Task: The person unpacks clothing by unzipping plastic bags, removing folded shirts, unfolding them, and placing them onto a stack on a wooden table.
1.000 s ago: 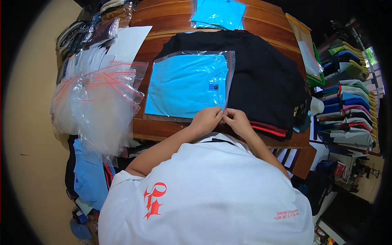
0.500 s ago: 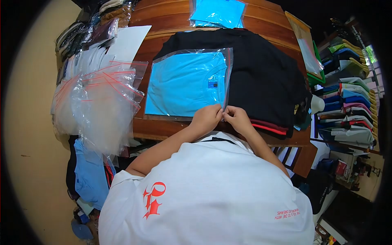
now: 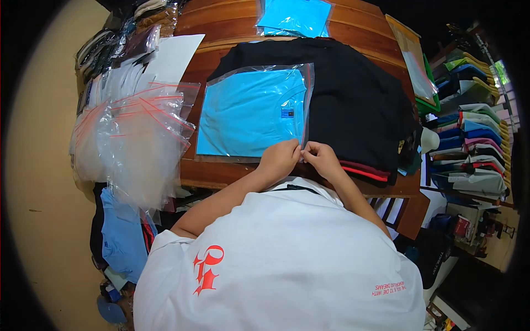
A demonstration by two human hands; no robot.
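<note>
A folded light-blue T-shirt lies inside a clear zip bag, its neckline and dark label facing the bag's right end. My left hand pinches the bag's near right corner, at the end of the zip strip. Right beside it, my right hand grips the same corner between thumb and fingers. The fingertips of both hands almost touch. Under the bag's right part spreads a black garment, with dark red and bright red cloth showing below its near edge.
Many clear zip bags with red strips are heaped at the left. Another bagged blue shirt lies at the wooden table's far side. Hanging clothes and a green tray stand at the right.
Both hands keep hold of the bag's near right corner, with barely any shift of the fingers. The bag's right edge has moved very slightly to the left.
</note>
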